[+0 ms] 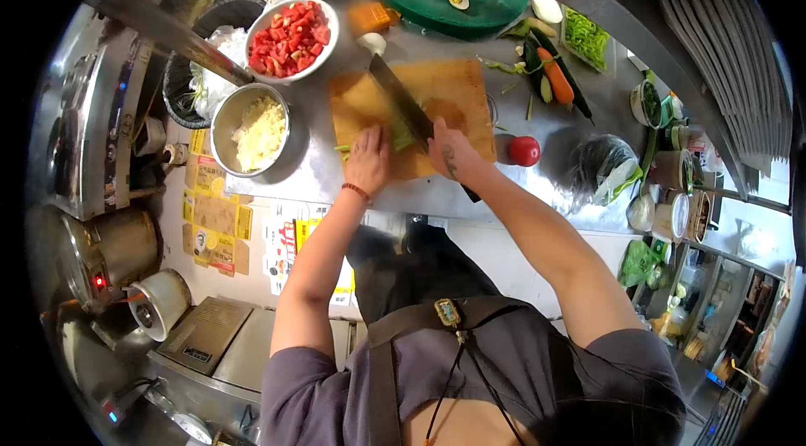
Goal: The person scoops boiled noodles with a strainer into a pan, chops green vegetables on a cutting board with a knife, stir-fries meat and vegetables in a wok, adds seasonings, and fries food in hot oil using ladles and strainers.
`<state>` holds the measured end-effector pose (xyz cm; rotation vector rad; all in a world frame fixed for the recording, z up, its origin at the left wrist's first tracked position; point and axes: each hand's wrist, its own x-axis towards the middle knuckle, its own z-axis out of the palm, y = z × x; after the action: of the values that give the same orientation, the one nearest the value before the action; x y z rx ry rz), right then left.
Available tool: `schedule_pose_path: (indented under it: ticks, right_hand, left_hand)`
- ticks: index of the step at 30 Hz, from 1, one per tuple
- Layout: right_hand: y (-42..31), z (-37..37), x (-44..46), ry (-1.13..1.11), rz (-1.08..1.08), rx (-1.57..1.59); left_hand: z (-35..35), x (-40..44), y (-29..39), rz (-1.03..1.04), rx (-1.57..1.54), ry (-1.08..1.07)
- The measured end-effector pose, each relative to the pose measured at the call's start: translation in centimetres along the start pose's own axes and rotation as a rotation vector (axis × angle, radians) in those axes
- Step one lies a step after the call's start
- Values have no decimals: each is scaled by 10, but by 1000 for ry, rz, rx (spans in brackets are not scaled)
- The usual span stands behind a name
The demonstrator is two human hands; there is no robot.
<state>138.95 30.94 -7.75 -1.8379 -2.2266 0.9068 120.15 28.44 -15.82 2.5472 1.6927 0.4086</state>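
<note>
A wooden cutting board (453, 78) lies on the metal counter. My right hand (451, 152) is closed around the handle of a kitchen knife (405, 104), whose wide dark blade slants across the board toward its far edge. On the board's near left part, my left hand (368, 162) presses down with bent fingers on a green vegetable (403, 140). Slim green pieces show on both sides of that hand; the fingers cover the rest, and the exact kind is unclear. To the right of the board sits a red tomato (525, 151).
Bowls of chopped tomato (252, 49) and pale yellow chopped food (217, 148) stand on the left. Behind the board is a round green board (495, 5). A carrot (554, 75) lies among cucumbers at the right, near a plastic bag (598, 170). A metal shelf (638, 22) hangs overhead.
</note>
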Motion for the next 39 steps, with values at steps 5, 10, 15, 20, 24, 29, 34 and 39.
schedule_pose_path:
  ticks: [5, 10, 15, 20, 24, 29, 34, 39]
  right_hand:
    - [16, -33, -25, -143, -306, -515]
    - [4, -17, -52, -105, -125, -67]
    - [1, 44, -33, -58, 140, 212]
    - [-16, -18, -25, -74, 62, -55]
    - [-28, -40, -66, -45, 16, 99]
    - [-6, 16, -66, -39, -41, -12]
    - [-19, 46, -38, 60, 17, 143]
    - [-3, -15, -62, 92, 111, 319]
  left_hand:
    - [-3, 8, 0, 8, -67, -179]
    - [-3, -5, 3, -123, -121, 2]
    - [6, -13, 0, -34, -10, 38]
    - [12, -3, 2, -36, -79, 17]
    - [-16, 4, -4, -128, -239, 17]
    - [0, -19, -3, -91, -154, 38]
    - [11, -22, -8, -71, -60, 52]
    - [-22, 19, -22, -50, -311, 135]
